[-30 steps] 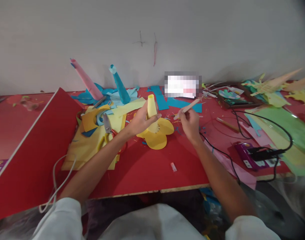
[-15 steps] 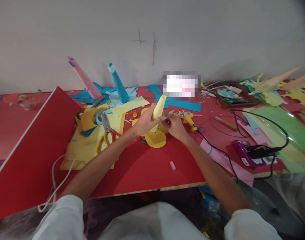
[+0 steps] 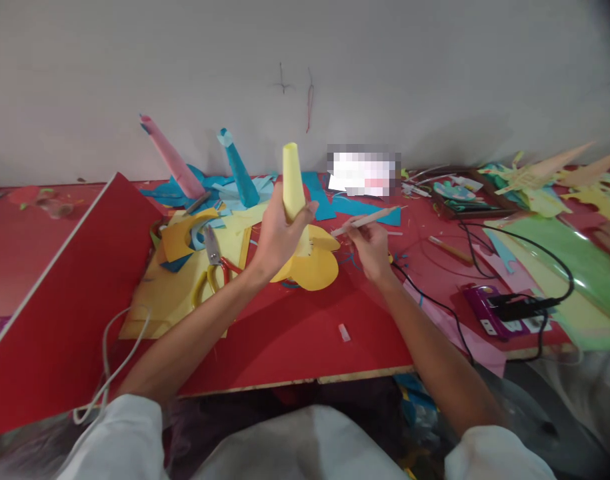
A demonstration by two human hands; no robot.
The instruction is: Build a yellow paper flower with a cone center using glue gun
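The left hand [image 3: 279,233] grips the yellow paper tube [image 3: 293,179] over the red surface [image 3: 289,347], hiding its middle. The tube leaned right before; now it's straighter. The right hand [image 3: 371,248], pinching a pale stick [image 3: 373,218], has moved away. The screen [image 3: 362,175] is blurry.

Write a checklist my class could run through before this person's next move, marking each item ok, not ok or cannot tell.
1. Left hand grips the yellow paper cone: ok.
2. Right hand holds the pale stick: ok.
3. Cone firmly fixed to the yellow petals: cannot tell; no picture shows how secure the join is.
4. Scissors out of both hands: ok, lying on yellow paper sheets.
5. Red table free of offcuts: not ok, blue paper strips lie beyond the hands.
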